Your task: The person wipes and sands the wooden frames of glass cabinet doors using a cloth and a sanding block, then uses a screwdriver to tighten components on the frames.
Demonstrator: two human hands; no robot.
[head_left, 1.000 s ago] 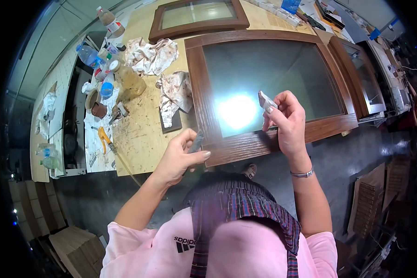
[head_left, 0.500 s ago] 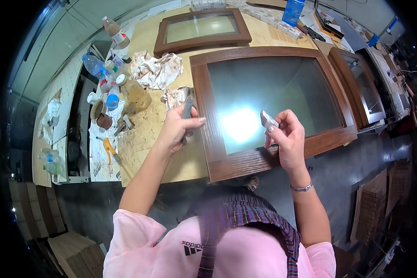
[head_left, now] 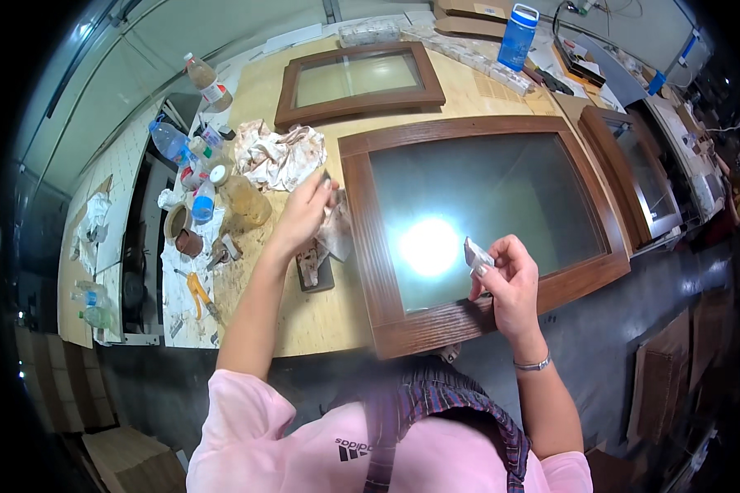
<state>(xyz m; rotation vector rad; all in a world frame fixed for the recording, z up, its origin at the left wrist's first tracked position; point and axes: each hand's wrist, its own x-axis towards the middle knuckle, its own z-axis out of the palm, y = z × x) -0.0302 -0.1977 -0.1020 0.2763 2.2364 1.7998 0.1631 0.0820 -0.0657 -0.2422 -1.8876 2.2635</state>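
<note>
My left hand (head_left: 302, 218) is closed above the bench, left of a brown wooden framed glass door (head_left: 403, 338). A dark tip of the thin grey strip (head_left: 326, 175) shows at its fingertips; the rest is hidden. Beside that hand lie a stained rag (head_left: 335, 234) and a flat dark block (head_left: 327, 278), partly under the rag. My right hand (head_left: 514, 283) hovers over the door's near right part, pinching a small whitish-grey folded piece (head_left: 476, 253) with a dark edge. A bright light reflects in the glass.
Bottles, a jar (head_left: 247, 205) of brownish liquid and yellow-handled pliers (head_left: 196, 289) stand or lie at the left. A crumpled stained cloth (head_left: 278, 156) and a smaller framed door (head_left: 360, 115) lie farther back. A blue bottle (head_left: 518, 39) stands at the far right.
My left hand has tipped, and the grey strip now shows less. The dark block beside it has come into view. The bench sits lower in the picture. My right hand keeps its pinch.
</note>
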